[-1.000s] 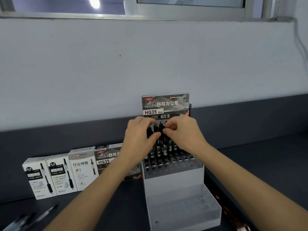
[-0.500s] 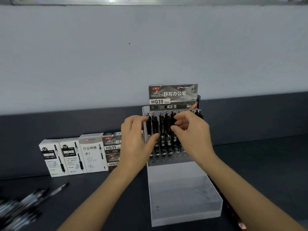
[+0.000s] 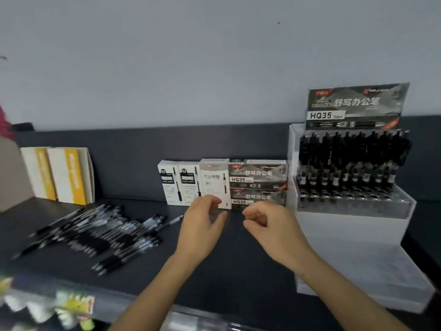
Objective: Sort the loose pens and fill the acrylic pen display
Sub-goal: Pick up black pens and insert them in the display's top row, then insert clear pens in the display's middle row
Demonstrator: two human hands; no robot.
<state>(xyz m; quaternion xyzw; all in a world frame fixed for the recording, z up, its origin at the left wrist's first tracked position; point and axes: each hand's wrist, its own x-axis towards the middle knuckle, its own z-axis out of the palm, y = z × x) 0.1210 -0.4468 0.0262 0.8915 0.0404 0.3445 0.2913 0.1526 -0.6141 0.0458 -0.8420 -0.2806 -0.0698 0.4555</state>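
Observation:
The tiered acrylic pen display (image 3: 353, 225) stands at the right, with a row of black pens (image 3: 350, 163) upright in its top tier and bare lower tiers. A pile of loose black pens (image 3: 95, 230) lies on the dark counter at the left. My left hand (image 3: 202, 228) and my right hand (image 3: 269, 225) hover over the counter between the pile and the display. Both hold nothing, their fingers loosely curled.
Several pen boxes (image 3: 222, 185) stand in a row against the dark back ledge, left of the display. Two yellow-and-white books (image 3: 59, 175) lean at the far left. Blurred packaged items (image 3: 47, 306) lie below the counter's front edge.
Both hands have left the pens in the display's top tier and come down to the left over the counter. My view has swung left, bringing the loose pen pile in.

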